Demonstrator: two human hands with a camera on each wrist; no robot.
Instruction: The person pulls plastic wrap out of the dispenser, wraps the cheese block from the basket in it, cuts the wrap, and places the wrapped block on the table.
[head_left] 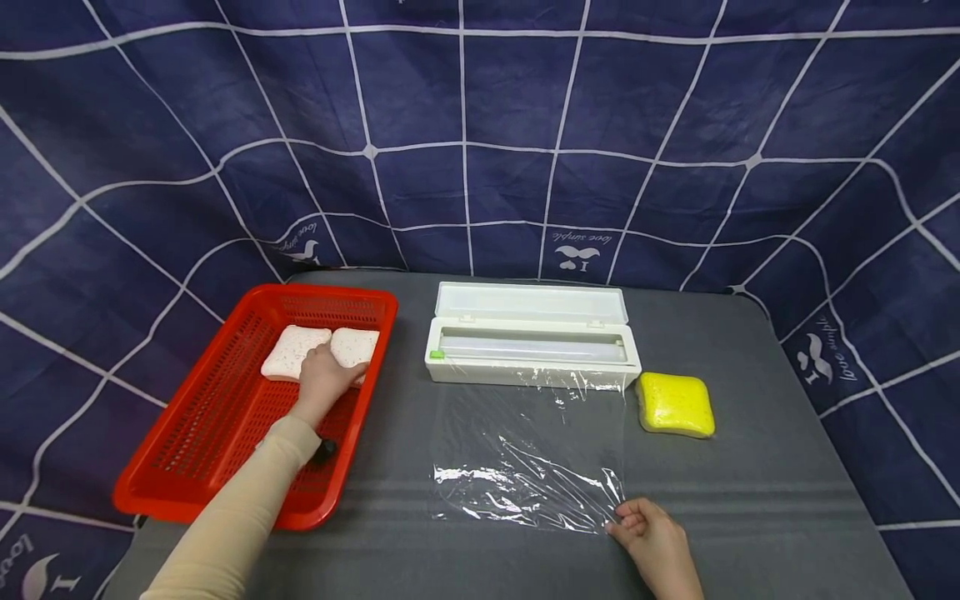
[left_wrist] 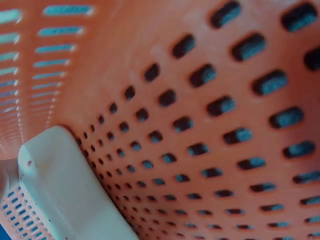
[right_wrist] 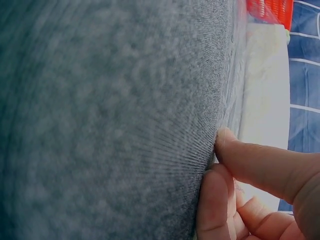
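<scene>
In the head view my left hand (head_left: 324,379) reaches into the red basket (head_left: 247,408). Its thumb and fingers span the near part of a white speckled sponge (head_left: 354,343), gripping it. A second white sponge (head_left: 294,352) lies just left of that hand. The left wrist view shows a pale sponge (left_wrist: 70,185) beside the perforated basket wall. My right hand (head_left: 652,537) pinches the near right corner of a sheet of clear plastic wrap (head_left: 525,475) between thumb and fingers. The sheet runs from the white wrap dispenser (head_left: 532,373), whose lid stands raised.
A yellow sponge (head_left: 675,403) in shiny film lies to the right of the dispenser. Under my left forearm, a small black object (head_left: 324,451) shows in the basket. A blue checked cloth (head_left: 510,108) hangs behind the grey tabletop (head_left: 765,467).
</scene>
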